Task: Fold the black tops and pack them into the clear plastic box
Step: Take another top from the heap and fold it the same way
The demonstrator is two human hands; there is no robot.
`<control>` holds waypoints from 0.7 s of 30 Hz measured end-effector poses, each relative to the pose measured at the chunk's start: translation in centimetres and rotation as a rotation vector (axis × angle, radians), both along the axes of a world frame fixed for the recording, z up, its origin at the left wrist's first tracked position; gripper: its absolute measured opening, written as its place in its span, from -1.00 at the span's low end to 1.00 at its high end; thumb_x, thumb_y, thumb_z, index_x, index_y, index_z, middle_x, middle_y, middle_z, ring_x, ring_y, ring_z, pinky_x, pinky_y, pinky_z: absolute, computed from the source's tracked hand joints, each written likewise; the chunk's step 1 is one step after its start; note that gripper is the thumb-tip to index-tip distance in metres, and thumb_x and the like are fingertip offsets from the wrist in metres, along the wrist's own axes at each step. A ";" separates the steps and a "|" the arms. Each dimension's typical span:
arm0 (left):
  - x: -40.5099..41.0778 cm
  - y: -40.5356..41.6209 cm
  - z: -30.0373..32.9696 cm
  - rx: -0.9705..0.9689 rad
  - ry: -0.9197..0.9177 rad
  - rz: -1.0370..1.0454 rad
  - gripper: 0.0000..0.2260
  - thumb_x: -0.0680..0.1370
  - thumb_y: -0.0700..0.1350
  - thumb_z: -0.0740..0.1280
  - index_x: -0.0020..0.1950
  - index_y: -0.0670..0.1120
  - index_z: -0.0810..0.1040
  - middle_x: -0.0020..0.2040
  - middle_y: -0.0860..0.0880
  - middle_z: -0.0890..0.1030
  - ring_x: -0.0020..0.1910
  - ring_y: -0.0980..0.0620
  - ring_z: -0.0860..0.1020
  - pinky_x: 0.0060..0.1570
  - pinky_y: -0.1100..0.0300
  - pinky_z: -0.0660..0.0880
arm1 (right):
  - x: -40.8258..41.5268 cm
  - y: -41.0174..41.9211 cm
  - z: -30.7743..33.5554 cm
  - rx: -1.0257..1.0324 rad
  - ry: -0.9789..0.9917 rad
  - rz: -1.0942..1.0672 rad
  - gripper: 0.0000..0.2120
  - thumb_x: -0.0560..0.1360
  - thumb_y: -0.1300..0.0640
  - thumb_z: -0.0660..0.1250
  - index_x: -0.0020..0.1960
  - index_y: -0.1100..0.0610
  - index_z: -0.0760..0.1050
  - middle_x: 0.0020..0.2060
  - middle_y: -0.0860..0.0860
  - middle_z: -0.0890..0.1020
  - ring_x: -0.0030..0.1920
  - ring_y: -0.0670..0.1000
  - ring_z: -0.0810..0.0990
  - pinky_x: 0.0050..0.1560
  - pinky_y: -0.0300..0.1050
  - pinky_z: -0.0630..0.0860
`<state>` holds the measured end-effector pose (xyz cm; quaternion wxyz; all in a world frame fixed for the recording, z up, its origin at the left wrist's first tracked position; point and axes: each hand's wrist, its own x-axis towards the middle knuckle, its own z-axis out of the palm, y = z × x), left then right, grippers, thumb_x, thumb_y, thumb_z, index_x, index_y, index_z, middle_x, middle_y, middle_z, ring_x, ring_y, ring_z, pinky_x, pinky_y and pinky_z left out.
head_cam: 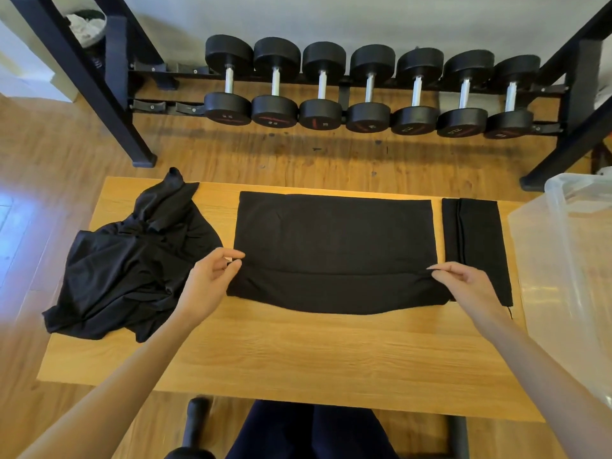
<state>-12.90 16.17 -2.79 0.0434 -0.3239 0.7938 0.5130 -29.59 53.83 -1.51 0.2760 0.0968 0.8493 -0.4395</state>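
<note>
A wooden table [298, 352] carries a clear plastic box [569, 260] at its right end. A half-folded black top [334, 253] lies mid-table between the hands. The left hand [212, 279] pinches its near-left fold; the right hand [463, 286] pinches its near-right fold. A crumpled black top [132, 266] lies left, a narrow folded top [477, 240] right.

The clear plastic box [569, 260] is cut off at right.
</note>
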 end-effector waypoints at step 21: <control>-2.4 4.1 4.4 0.241 -0.088 0.116 -0.89 0.44 -0.08 0.52 -0.07 -0.03 0.69 -0.13 0.02 0.70 -0.11 0.14 0.65 -0.05 0.30 0.52 | 3.2 -4.5 3.1 -0.108 0.200 -0.029 -0.82 0.53 0.13 0.39 -0.11 -0.16 0.59 -0.30 -0.23 0.68 -0.17 -0.28 0.63 -0.10 -0.31 0.55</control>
